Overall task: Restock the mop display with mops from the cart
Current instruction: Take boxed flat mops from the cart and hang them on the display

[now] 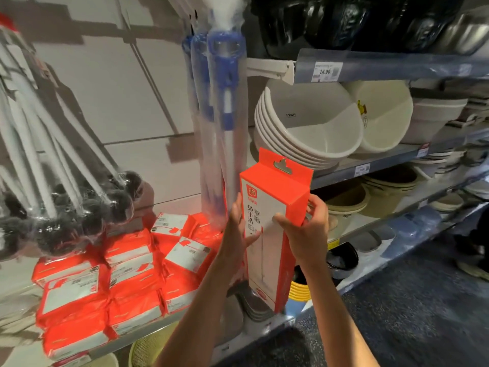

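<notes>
Both hands, left hand (236,229) and right hand (307,229), grip tall orange cardboard mop box (275,207) upright, right of blue-handled wrapped mops (223,102). Best: hold box straight, hook top hole carefully.

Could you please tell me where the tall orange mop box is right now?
In the head view, the tall orange mop box stands upright at centre, held by the left hand and right hand, in front of the stacked white basins.

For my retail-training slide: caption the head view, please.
Both hands, left hand and right hand, hold an upright orange mop box before the shelves.
</notes>
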